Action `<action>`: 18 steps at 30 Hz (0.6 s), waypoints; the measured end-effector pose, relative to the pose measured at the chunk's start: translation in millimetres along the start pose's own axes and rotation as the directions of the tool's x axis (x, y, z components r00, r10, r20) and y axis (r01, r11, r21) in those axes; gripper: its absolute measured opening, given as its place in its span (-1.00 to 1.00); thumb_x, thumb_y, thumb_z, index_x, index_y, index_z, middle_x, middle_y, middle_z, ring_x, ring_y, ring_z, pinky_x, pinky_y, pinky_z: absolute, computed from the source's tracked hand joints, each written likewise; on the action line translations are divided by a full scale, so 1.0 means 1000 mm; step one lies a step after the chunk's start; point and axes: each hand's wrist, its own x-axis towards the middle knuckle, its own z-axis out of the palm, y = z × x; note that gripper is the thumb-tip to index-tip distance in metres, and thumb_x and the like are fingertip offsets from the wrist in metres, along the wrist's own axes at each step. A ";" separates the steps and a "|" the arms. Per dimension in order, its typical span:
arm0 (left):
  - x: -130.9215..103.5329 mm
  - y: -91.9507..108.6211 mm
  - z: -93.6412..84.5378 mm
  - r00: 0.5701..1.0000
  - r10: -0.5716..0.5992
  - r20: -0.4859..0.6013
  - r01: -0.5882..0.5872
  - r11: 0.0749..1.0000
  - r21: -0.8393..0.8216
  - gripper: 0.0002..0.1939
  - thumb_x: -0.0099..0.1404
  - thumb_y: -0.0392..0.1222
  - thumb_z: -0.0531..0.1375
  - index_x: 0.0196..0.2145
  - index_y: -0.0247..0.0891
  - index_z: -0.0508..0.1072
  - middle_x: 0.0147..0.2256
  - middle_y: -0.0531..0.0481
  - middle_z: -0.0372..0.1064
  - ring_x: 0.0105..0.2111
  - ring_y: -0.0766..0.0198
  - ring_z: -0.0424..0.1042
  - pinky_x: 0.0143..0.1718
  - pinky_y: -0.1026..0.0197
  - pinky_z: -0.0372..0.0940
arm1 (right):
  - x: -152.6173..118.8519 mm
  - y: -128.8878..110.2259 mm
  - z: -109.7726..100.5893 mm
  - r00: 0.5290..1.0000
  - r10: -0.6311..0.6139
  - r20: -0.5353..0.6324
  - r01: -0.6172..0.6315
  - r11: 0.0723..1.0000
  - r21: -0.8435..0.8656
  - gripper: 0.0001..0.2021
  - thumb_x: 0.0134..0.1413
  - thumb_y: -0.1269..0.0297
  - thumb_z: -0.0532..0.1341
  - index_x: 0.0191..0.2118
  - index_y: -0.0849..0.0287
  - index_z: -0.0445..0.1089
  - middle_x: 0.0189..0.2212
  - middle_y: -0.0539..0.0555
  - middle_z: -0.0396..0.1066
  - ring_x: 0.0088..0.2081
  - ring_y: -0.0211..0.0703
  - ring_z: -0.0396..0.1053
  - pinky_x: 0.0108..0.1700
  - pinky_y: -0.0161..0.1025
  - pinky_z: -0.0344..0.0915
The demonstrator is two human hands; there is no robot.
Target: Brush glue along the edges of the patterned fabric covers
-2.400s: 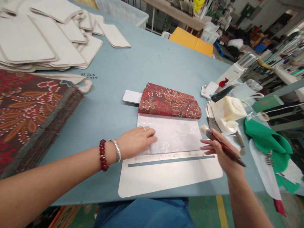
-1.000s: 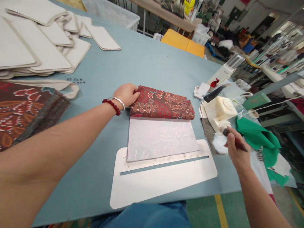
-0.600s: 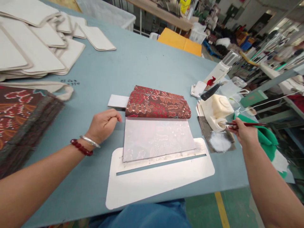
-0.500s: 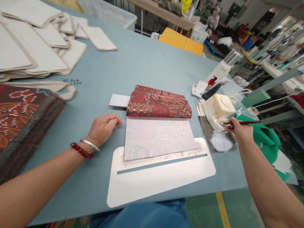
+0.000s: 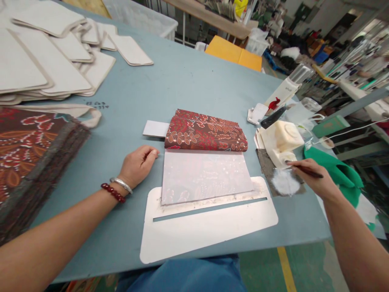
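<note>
My right hand point(image 5: 317, 178) pinches a slim dark pen-like tool point(image 5: 309, 171), its tip at the opening of a cream plastic container point(image 5: 284, 136). Whether the tip is inside, I cannot tell. Closed in a loose fist, my left hand point(image 5: 138, 165) rests on the table, with nothing visible in it. Just right of that hand lies a brown-and-red floral fabric point(image 5: 206, 132), folded back so its pale underside point(image 5: 206, 174) shows. Beneath the fabric's near edge is a white slotted template point(image 5: 209, 233). A small white card point(image 5: 154, 129) sticks out from the fabric's left side.
White fluffy padding point(image 5: 285, 182) lies on a grey cloth below the container. Stacked floral pieces point(image 5: 39, 150) and cream panels point(image 5: 33, 61) fill the left. Green cloth point(image 5: 337, 170), a white box point(image 5: 282, 91) and a dark-handled tool point(image 5: 272, 117) are at the right.
My right hand has turned, and the tool now slants down to the right from the container's opening. My left hand has shifted slightly right. The view has moved a little.
</note>
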 end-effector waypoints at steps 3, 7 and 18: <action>0.000 0.000 0.000 1.000 -0.010 -0.005 0.010 1.000 0.010 -0.67 0.39 0.04 0.02 -0.21 -0.22 0.45 -0.31 -0.04 0.50 -0.35 0.20 0.43 -0.27 0.22 0.30 | -0.002 0.006 -0.012 0.976 -0.055 0.209 0.055 0.998 0.009 -0.82 -0.23 0.38 0.50 -0.38 0.17 0.62 -0.29 0.13 0.49 -0.19 -0.09 0.46 -0.04 -0.21 0.36; 0.000 0.001 0.000 1.000 0.018 -0.013 -0.017 0.999 0.048 -0.66 0.40 0.04 0.01 -0.21 -0.23 0.45 -0.31 -0.05 0.50 -0.35 0.19 0.42 -0.26 0.20 0.27 | -0.005 0.017 -0.020 0.989 0.052 0.137 -0.056 0.998 0.024 -0.81 -0.24 0.31 0.51 -0.38 0.17 0.61 -0.29 0.18 0.52 -0.22 -0.05 0.47 -0.09 -0.17 0.37; -0.001 0.001 0.001 1.000 -0.013 -0.020 0.014 1.000 0.026 -0.67 0.35 0.05 0.06 -0.15 -0.21 0.45 -0.28 -0.05 0.52 -0.30 0.17 0.47 -0.23 0.20 0.31 | -0.025 0.051 0.004 0.950 0.298 -0.096 -0.238 0.888 0.394 -0.56 -0.35 0.11 0.50 -0.30 0.29 0.53 -0.52 0.06 0.46 -0.51 -0.11 0.49 -0.39 -0.15 0.56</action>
